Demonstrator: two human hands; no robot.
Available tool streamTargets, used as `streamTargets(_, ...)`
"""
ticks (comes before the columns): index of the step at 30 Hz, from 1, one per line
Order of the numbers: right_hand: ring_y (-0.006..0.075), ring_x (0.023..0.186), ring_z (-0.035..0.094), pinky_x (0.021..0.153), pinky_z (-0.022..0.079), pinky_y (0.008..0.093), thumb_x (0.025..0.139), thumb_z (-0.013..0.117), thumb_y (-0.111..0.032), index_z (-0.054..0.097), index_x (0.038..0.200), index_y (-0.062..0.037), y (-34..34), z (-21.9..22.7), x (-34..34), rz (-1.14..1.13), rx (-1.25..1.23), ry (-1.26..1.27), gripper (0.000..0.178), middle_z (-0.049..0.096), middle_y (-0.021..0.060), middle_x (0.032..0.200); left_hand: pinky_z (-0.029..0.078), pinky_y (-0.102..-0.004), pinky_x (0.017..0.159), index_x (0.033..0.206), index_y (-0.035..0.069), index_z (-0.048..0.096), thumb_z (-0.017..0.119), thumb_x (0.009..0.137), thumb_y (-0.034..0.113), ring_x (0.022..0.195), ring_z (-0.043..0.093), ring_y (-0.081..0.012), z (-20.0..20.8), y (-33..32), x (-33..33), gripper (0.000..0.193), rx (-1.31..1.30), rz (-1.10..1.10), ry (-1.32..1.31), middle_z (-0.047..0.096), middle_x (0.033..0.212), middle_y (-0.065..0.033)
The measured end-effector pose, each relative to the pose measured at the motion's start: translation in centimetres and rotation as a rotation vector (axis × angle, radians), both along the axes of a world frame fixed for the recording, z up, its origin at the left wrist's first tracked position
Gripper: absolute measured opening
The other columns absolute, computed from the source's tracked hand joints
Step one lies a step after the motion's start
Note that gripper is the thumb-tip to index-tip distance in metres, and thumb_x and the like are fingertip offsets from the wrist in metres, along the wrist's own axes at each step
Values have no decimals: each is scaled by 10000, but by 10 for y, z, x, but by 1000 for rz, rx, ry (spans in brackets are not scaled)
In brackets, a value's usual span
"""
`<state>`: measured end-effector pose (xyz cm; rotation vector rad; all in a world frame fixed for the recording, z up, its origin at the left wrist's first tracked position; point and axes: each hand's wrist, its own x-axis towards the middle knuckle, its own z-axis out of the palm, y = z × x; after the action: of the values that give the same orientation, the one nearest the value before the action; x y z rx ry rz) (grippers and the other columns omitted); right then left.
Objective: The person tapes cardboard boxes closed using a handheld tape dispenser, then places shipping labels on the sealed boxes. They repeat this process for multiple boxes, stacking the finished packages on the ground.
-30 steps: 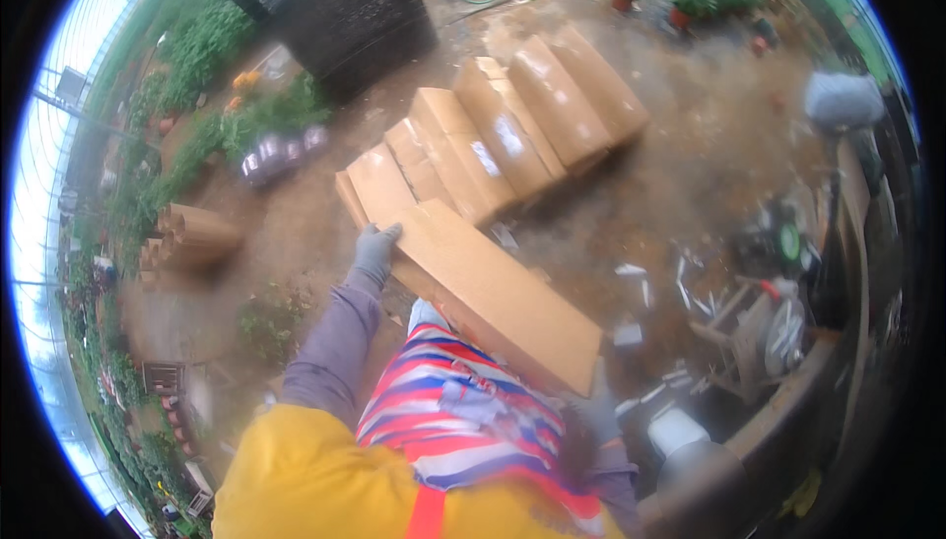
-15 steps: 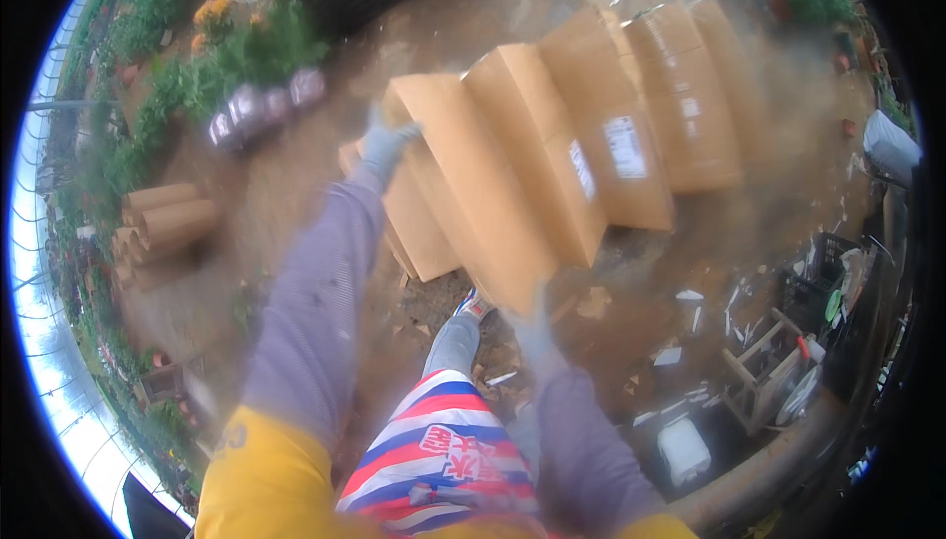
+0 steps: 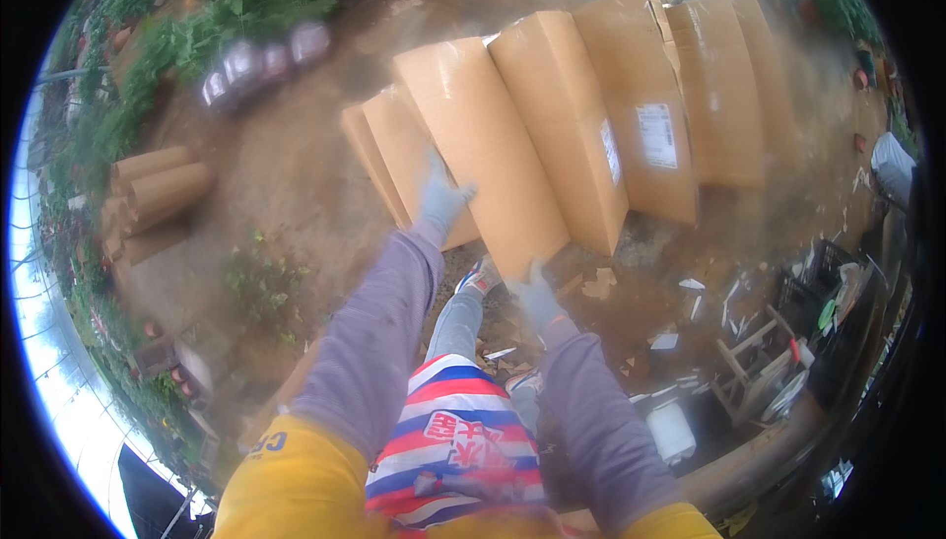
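A zigzag row of brown folded cardboard (image 3: 485,150) leans across the ground ahead of me, its panels fanned out to the right. My left hand (image 3: 440,202), in a grey glove, grips the left edge of the nearest large panel, thumb over its face and fingers partly hidden behind it. At that panel's bottom corner my right hand (image 3: 538,304), also gloved, pinches the lower edge; some of its fingers are out of sight. White labels (image 3: 657,135) mark the middle panels. Further flat cardboard (image 3: 382,145) stands behind my left hand.
Rolled brown sheets (image 3: 168,194) lie at left. Purple-wrapped bundles (image 3: 264,64) sit near leafy plants (image 3: 261,7). At right are a wooden stool (image 3: 754,362), a white container (image 3: 672,433), a dark crate (image 3: 818,263) and scattered white scraps (image 3: 665,341).
My left hand has shifted from the panel's upper corner down and right along its left edge. My right hand stays near the bottom corner. The cardboard looks more upright.
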<state>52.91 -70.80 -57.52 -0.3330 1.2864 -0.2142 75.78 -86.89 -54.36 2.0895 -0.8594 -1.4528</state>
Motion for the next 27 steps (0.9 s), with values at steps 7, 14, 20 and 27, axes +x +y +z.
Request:
streamTargets(7,295,1231,537,995,458,363,822,804,-211,-33,1585,-12,-28,37,18,280,-217,282,1150,508,250,1391,476,-334,1014,1572,-6,-47,754,802,-1,1200,573,-309,-32,62,-36,1112,-97,185,441,499,1409,-242)
streamTargets(14,363,1260,546,1010,464,387,862,749,-339,60,1568,36,-30,24,55,481,-246,500,1055,510,302,1389,458,-341,1028,1580,-4,3,744,835,95,1279,542,-311,-46,56,-3,1055,-108,-206,-59,497,1422,-264)
streamTargets(20,325,1264,543,1021,453,354,888,737,-228,16,1567,44,-33,20,51,323,-238,395,1027,515,285,1397,469,-384,1014,1571,24,191,764,827,157,1266,556,-303,-57,53,10,949,-28,-117,14,543,1385,-268)
streamTargets(27,323,1248,559,1007,472,342,775,848,-274,3,1550,81,-40,20,53,320,-165,279,1200,526,278,1383,464,-359,1025,1533,-20,278,831,781,305,1257,558,-309,-68,-91,128,989,-320,1,-181,542,1403,-233)
